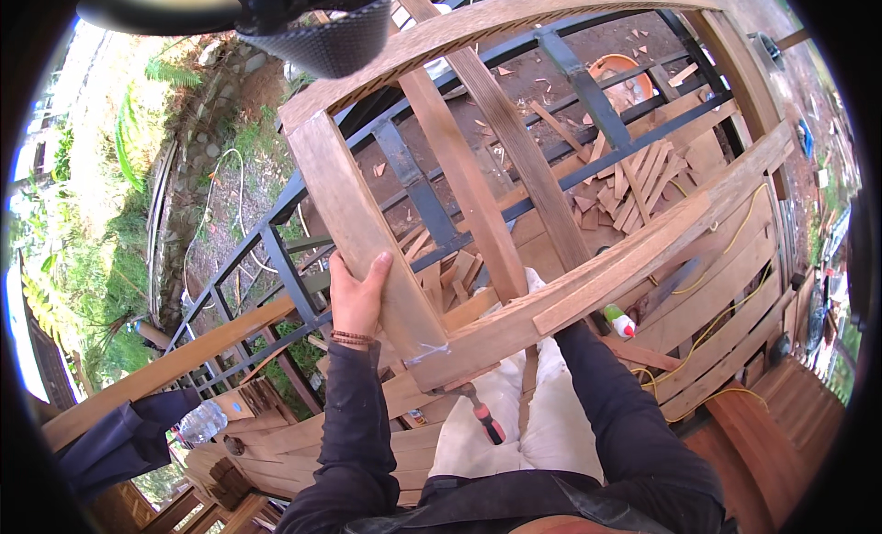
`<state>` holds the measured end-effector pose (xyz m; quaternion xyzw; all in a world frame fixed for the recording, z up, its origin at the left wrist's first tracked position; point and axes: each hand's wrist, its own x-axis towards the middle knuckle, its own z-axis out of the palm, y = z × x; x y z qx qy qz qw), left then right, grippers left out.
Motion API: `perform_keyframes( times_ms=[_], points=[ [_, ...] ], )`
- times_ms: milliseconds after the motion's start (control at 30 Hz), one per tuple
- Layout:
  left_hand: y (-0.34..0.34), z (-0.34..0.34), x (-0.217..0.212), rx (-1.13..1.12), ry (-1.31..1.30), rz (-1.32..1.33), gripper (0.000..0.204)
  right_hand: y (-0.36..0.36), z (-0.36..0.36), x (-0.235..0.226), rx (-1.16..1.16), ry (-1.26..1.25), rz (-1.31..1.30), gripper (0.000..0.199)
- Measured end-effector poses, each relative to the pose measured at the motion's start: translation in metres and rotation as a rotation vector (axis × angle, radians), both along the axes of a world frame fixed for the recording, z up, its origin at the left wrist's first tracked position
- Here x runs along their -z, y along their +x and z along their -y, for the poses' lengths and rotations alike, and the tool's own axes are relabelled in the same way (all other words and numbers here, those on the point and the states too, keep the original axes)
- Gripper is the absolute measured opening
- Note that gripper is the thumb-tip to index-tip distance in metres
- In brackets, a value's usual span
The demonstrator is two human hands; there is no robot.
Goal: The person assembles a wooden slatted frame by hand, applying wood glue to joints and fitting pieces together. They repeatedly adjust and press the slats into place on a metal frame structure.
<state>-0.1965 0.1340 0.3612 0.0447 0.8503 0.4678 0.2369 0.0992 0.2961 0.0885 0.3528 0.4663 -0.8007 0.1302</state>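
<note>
A large rectangular wooden frame (pixel 367 231) is tilted up in front of me, with a curved far rail and a straight near rail. My left hand (pixel 356 300) is closed on its left side piece, thumb on the face and the other fingers at the outer edge. My right forearm runs up to the near rail, which hides my right hand. A loose wooden strip (pixel 625 263) lies along that rail. Between my legs, just below the frame's near corner, is a hammer (pixel 487 424) with a red and black handle.
Dark metal framework (pixel 418 185) stands beyond, with scrap wood pieces (pixel 643 180) and an orange basin (pixel 620 79). A glue bottle (pixel 620 320) and a yellow cord (pixel 735 309) lie on the planks at right. At left are a clear plastic bottle (pixel 202 422) and dark cloth (pixel 119 442).
</note>
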Motion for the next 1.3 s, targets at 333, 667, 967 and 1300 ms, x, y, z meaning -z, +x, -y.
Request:
perform_keyframes(
  times_ms=[333, 667, 967, 1300],
  points=[
    [0.007, -0.016, -0.059, 0.075, 0.118, 0.034, 0.058, -0.007, -0.008, -0.004, -0.007, -0.281, -0.069, 0.092],
    [0.025, -0.021, -0.081, 0.036, 0.148, 0.05, 0.048, -0.041, -0.029, -0.01, 0.362, -0.361, -0.019, 0.083],
    [0.03, -0.025, -0.076, -0.031, 0.117, 0.0, 0.051, -0.02, -0.025, -0.018, 0.773, -0.462, -0.001, 0.073],
    [0.038, -0.027, -0.072, -0.07, 0.13, 0.024, 0.051, 0.119, -0.021, -0.062, 1.123, -0.525, -0.046, 0.063]
  ],
)
